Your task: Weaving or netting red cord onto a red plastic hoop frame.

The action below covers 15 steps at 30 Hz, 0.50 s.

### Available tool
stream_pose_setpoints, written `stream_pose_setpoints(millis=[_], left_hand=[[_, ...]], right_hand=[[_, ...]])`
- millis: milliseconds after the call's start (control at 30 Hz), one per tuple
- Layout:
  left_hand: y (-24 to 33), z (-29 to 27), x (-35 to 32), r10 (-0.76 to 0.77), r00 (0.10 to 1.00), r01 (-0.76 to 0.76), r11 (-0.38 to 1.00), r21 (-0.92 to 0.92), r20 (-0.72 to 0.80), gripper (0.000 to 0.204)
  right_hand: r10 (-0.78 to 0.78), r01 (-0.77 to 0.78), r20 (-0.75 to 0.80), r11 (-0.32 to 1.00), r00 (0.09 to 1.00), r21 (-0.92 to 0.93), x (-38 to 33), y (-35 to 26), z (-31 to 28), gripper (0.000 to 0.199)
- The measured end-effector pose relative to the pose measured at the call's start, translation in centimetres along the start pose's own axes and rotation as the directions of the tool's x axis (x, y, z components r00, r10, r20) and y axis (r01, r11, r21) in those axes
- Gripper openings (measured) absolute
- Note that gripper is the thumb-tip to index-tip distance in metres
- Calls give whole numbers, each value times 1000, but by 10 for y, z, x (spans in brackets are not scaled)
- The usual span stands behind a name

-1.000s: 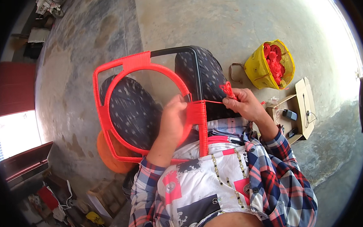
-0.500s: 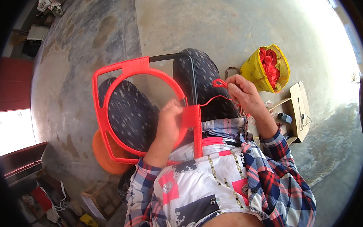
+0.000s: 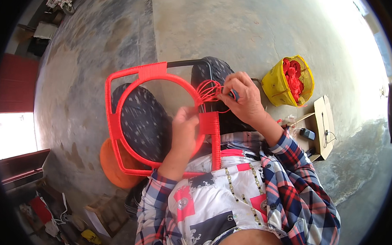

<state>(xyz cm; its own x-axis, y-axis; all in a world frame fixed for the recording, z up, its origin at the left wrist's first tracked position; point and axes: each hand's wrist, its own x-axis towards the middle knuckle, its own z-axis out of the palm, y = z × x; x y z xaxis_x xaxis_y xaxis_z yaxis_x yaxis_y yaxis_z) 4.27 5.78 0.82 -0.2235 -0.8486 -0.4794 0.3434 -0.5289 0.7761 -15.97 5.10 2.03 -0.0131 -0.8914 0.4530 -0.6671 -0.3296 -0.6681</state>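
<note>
Across my lap lies a square frame with a round ring inside it [image 3: 110,88], mostly wrapped in red cord. A bare black stretch [image 3: 210,72] of it shows at the upper right corner. My left hand [image 3: 184,126] is closed at the right side of the ring, beside the wrapped joint; its fingertips are partly hidden. My right hand [image 3: 242,98] pinches a looped bundle of red cord [image 3: 208,91] close to the bare bar. A small dark object [image 3: 234,95] shows between its fingers, too little to name.
A yellow bag [image 3: 276,83] with red cord bundles [image 3: 293,80] stands on the concrete floor to the right. Below it is an open cardboard box [image 3: 324,129] with a dark device [image 3: 308,133]. An orange round seat [image 3: 115,166] and a wooden crate [image 3: 105,216] are at the left.
My right hand has moved left and slightly up to the frame's bare bar, carrying the cord. Its loops now fan out beside the ring. My left hand stays at the ring.
</note>
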Motion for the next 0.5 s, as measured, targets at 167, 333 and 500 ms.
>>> stream_pose_setpoints(millis=[167, 333, 500], left_hand=[[-7, -7, 10, -115, 993, 115, 993, -9, 27, 30], [-6, -4, 9, -176, 980, 179, 983, -30, 92, 35], [1, -2, 5, -197, 963, 228, 960, -164, 184, 28]], right_hand=[[-56, 74, 266, 996, 962, -58, -21, -11, 6, 17], [71, -124, 361, 984, 930, 126, -20, 3, 1, 6], [305, -380, 297, 267, 905, 885, -34, 6, -35, 9]])
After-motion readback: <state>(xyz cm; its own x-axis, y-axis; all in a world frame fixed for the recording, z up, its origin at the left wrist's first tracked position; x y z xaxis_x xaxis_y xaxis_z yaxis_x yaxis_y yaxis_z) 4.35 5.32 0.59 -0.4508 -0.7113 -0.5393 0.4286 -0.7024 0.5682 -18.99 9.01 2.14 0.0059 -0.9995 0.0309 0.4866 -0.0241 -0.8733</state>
